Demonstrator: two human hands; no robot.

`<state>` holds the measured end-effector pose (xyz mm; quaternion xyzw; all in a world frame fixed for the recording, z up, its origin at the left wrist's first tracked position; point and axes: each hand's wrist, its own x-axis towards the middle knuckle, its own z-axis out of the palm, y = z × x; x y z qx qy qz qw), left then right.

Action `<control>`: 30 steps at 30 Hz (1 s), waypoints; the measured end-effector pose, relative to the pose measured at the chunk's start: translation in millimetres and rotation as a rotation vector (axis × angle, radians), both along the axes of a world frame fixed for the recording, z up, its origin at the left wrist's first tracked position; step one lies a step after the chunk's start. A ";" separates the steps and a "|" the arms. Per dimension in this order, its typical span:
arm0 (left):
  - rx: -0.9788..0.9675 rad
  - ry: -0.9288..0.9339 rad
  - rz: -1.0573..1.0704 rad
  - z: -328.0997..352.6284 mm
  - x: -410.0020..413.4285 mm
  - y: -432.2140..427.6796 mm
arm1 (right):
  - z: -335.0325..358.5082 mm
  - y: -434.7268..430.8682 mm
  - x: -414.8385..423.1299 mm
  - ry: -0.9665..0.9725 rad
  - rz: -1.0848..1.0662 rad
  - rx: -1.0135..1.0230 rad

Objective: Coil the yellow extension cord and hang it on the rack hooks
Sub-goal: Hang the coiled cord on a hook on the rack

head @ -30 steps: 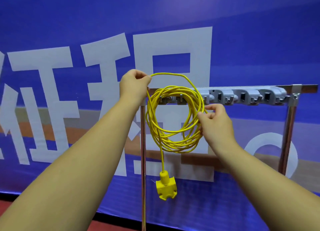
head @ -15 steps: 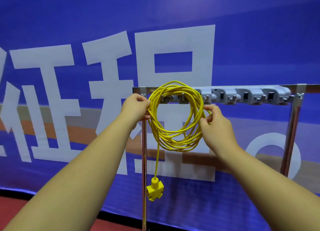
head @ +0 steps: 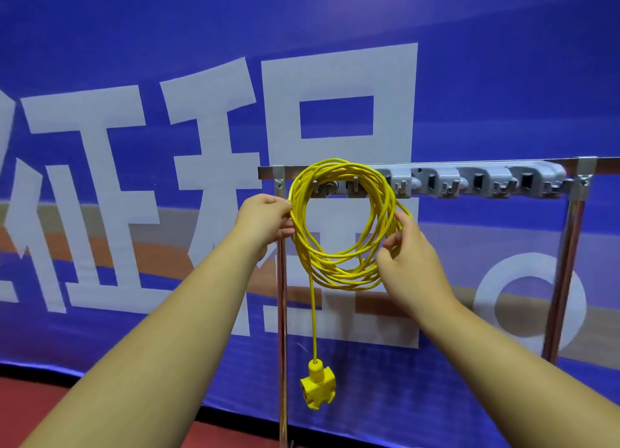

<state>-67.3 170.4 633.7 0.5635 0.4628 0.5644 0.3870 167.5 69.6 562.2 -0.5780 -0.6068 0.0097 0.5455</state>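
I see the yellow extension cord wound into a loose round coil, its top strands looped over the left end of the grey hook strip on the metal rack. Two small metal hooks show inside the ring, just under the upper strands, though I cannot tell from here whether the cord's weight actually sits on them. My left hand is at the coil's left side, level with the rack's left post, fingers curled closed around the bundle of strands there. My right hand is at the lower right of the coil with thumb and fingers spread apart; the fingertips touch the outer strands, but they are not clamped on them. One single strand drops straight down from the bottom left of the coil, running just beside the left post, and ends in the yellow socket block, which hangs free in the air above the red floor. The rest of the hook strip, to the right of the coil, carries several grey clip holders. The right post stands well apart from the cord. Behind everything hangs a blue banner with large white characters.
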 end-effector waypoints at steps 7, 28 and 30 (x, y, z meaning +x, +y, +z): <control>-0.012 -0.028 0.005 0.6 3.2 -3.9 | -13.1 -1.0 -5.4 0.082 -0.024 0.025; -0.130 0.127 0.015 -104.0 -13.2 -25.7 | -147.3 4.1 -53.8 0.055 0.101 -0.610; -0.217 0.213 0.013 -141.0 -14.6 -30.9 | -164.9 3.9 -48.7 0.050 0.114 -0.665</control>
